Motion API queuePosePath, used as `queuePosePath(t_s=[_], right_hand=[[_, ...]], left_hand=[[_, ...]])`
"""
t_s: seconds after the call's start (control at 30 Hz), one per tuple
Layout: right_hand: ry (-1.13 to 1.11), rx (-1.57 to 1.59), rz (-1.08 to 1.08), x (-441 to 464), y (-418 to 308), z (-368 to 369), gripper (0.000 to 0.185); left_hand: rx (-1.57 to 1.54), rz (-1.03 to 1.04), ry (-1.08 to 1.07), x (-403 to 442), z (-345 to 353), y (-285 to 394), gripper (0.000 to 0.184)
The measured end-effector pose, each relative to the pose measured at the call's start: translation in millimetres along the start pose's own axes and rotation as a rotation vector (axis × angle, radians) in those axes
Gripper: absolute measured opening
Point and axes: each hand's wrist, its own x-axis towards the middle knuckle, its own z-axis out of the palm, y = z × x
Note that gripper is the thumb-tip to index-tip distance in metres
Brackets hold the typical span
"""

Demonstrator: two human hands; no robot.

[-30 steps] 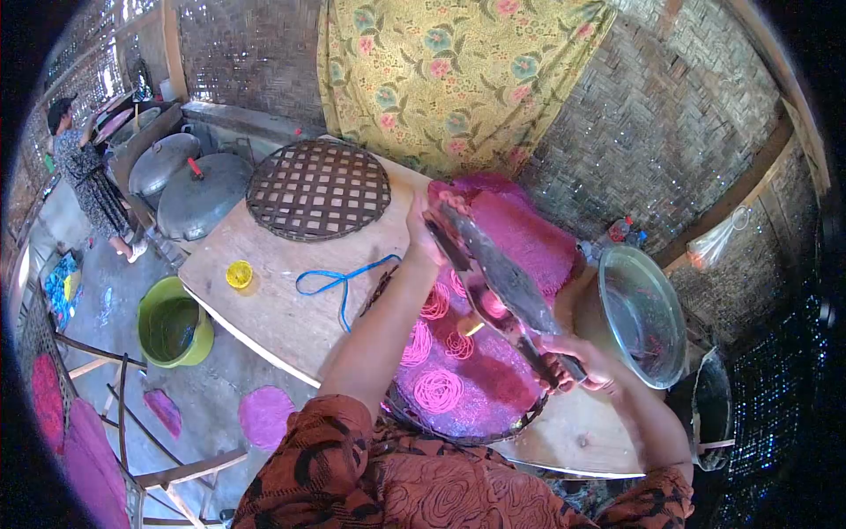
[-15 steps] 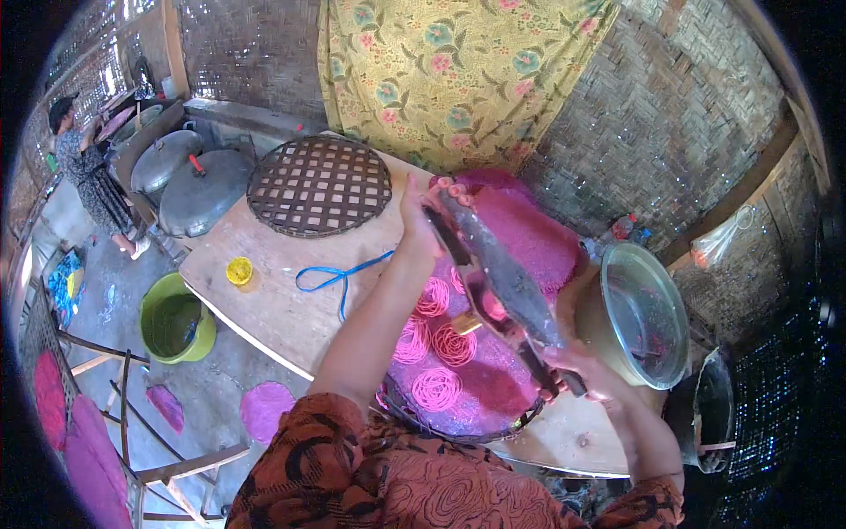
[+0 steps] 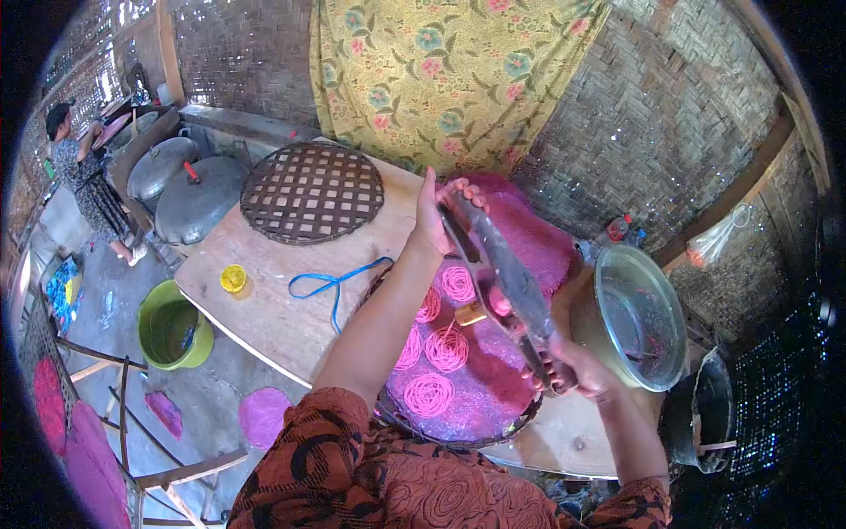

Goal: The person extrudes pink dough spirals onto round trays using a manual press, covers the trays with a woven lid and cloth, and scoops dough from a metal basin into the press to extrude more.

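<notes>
Both my hands grip a long two-bar dough press [image 3: 520,279], one at each end, held tilted above a round tray [image 3: 476,440]. My left hand [image 3: 441,214] closes around the far end. At the near end my right hand [image 3: 582,368] is wrapped around the bars. A lump of pink dough [image 3: 500,301] shows between the bars. Below them juts a brass-coloured cylinder [image 3: 470,314]. Just under it, pink strands reach a coiled noodle nest [image 3: 447,349]. Another noodle nest [image 3: 428,394] lies nearer me, and several sit on the tray's pink-stained surface, partly behind my left forearm.
On the wooden table [image 3: 264,309] are an openwork basket tray [image 3: 312,192], a blue strap [image 3: 328,280] and a yellow tub [image 3: 233,279]. To the right stands a large clear basin [image 3: 639,317]. A green bucket [image 3: 176,324] is on the floor. Another person [image 3: 88,181] stands far left beside lidded pots [image 3: 198,201].
The press has shifted slightly right over the tray, with both hands still on it. Pink strands now show between the cylinder and the nest beneath. The view has moved a little.
</notes>
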Motion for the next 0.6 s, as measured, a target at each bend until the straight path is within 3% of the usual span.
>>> queuePosePath(t_s=[0.13, 0.27, 0.33, 0.43, 0.6], right_hand=[[0.044, -0.098, 0.118, -1.0, -11.2, -30.4, 0.064], [0.078, -0.141, 0.158, 7.8, -15.7, -42.2, 0.064], [0.131, -0.316, 0.074, 12.6, -18.8, -42.2, 0.063], [0.132, -0.28, 0.047, 12.1, -18.5, -33.4, 0.062], [0.102, -0.23, 0.102, -20.2, -43.0, -28.6, 0.061]], left_hand=[[-0.036, 0.061, 0.085, 14.4, -13.6, -24.8, 0.061], [-0.124, 0.06, 0.178, 18.7, -56.3, -45.6, 0.055], [-0.11, 0.072, 0.144, 21.9, -50.6, -38.9, 0.053], [-0.064, 0.07, 0.101, 19.4, -28.6, -27.6, 0.049], [-0.101, 0.083, 0.252, 7.1, -10.1, -40.6, 0.046]])
